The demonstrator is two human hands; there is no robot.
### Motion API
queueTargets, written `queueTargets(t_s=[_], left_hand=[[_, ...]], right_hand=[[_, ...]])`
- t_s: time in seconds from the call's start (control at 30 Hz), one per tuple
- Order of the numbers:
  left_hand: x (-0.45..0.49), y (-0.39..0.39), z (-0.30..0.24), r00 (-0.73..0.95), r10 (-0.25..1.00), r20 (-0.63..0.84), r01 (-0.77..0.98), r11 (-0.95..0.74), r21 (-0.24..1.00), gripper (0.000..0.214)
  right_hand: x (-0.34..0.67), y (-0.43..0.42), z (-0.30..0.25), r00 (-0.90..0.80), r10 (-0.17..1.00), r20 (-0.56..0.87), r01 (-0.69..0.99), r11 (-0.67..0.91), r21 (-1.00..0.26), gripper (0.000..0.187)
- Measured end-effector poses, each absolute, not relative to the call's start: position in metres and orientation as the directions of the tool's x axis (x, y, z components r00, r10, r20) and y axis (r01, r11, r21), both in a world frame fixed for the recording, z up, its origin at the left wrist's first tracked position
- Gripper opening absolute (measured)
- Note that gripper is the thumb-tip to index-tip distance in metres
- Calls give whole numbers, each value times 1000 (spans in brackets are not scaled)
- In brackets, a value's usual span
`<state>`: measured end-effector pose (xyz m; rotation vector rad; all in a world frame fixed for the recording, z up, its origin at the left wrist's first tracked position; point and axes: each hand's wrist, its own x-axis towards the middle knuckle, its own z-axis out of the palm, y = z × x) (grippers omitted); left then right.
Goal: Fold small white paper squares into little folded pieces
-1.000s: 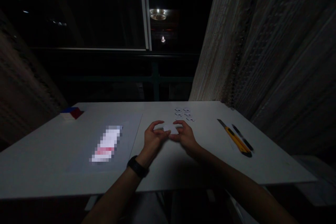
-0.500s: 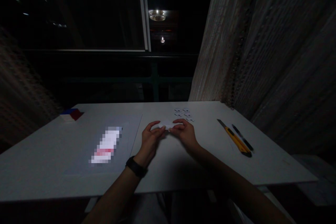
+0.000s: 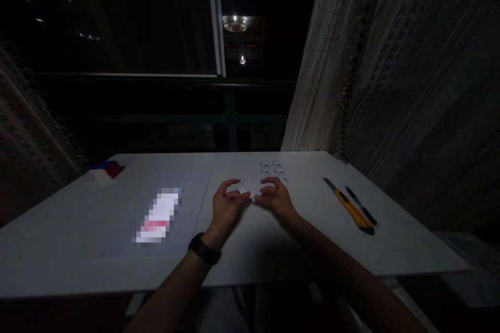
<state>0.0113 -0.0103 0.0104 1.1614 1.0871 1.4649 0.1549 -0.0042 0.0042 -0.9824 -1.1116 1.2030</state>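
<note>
At the left of the smooth white tabletop sits a blocky blue, white and red cube. Next, a thin, flat sheet lies under a bright, pixelated oblong. The left hand pinches a small, pale, angular paper piece above the tabletop; the right hand curls at its other edge, its grip unclear. Dark-marked paper slips lie beyond, then a yellow-handled cutter beside a slim dark pen.
</note>
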Motion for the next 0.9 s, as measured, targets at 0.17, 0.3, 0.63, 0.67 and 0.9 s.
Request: queueTargets(t_s=[0.17, 0.3, 0.63, 0.67, 0.9], left_hand=[[12, -12, 10, -47, 986, 160, -133, -164, 977, 55], [12, -10, 8, -39, 984, 174, -143, -178, 974, 53], [15, -14, 13, -61, 983, 174, -125, -180, 976, 47], [14, -13, 13, -62, 983, 171, -123, -177, 976, 48], [13, -8, 6, 84, 993, 77, -256, -53, 965, 68]], right_hand=[[154, -3, 0, -103, 993, 65, -195, 44, -980, 59], [155, -1, -2, -121, 991, 58, -173, 36, -984, 58], [151, -3, -1, -75, 988, 137, -125, 127, -984, 54], [151, -3, 0, -65, 986, 151, -126, 142, -982, 55], [153, -7, 2, -14, 972, 235, -98, 233, -968, 59]])
